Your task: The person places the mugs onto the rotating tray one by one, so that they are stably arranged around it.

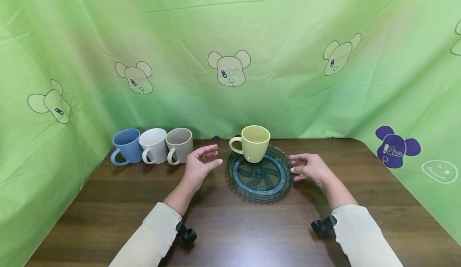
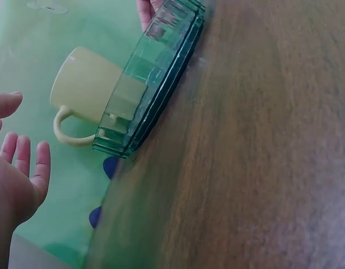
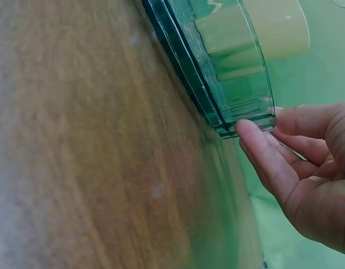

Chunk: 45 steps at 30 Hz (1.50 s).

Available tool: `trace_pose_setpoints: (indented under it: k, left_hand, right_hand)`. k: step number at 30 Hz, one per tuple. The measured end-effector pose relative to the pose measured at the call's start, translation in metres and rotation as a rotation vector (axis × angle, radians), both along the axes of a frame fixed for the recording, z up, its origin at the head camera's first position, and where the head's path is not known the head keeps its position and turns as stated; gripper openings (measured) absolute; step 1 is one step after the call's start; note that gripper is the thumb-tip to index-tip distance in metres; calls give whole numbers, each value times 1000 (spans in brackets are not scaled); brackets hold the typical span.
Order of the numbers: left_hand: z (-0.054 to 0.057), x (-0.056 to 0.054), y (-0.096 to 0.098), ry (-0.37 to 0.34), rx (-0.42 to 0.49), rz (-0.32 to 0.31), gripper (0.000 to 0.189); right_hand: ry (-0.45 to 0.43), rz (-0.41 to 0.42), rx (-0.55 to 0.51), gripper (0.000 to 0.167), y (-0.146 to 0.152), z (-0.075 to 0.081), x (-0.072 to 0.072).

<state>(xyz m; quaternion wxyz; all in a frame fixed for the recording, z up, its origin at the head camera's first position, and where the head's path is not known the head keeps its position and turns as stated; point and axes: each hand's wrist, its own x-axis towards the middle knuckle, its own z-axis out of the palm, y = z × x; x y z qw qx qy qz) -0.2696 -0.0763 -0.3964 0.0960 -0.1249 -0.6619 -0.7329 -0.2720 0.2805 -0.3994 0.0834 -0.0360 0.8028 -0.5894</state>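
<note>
Head view, items on dark wooden tabletop (image 1: 252, 235):
Round teal ribbed-glass plate (image 1: 259, 173), centre of tabletop. Pale yellow ceramic mug (image 1: 252, 143) upright on far part of plate, handle toward the left.
Left hand (image 1: 199, 165) just left of plate, fingers spread and relaxed, apart from the glass, holding nothing. Right hand (image 1: 310, 167) at right edge of plate, fingers loosely extended; fingertips (image 3: 252, 132) touching the rim, confirmed in right wrist view.
Row of three mugs well left of plate, by the backdrop: blue ceramic mug (image 1: 126, 146), white ceramic mug (image 1: 153, 145), grey ceramic mug (image 1: 179, 145), touching side by side.
Green cartoon-bear cloth backdrop (image 1: 230, 51) behind plate.
</note>
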Motion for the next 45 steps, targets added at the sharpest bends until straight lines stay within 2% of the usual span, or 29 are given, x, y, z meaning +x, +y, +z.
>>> trace_pose_setpoints:
  k: [7,18,23,29,45]
  left_hand:
    - [1,3,-8,15,23,29,46]
    - [0,9,-24,-14,62,98,45]
    - [2,13,-32,-17,119,101,46]
    - [3,17,-43,18,183,109,46]
    - [7,25,-76,9,216,223,44]
  right_hand:
    - [1,-12,-18,55,-2,1,7]
    - [3,-22,-42,56,-6,1,15]
    - [10,-30,-39,56,-5,0,16]
    - [15,-24,-41,55,-4,-1,18]
    - [17,-41,-56,55,-9,0,25]
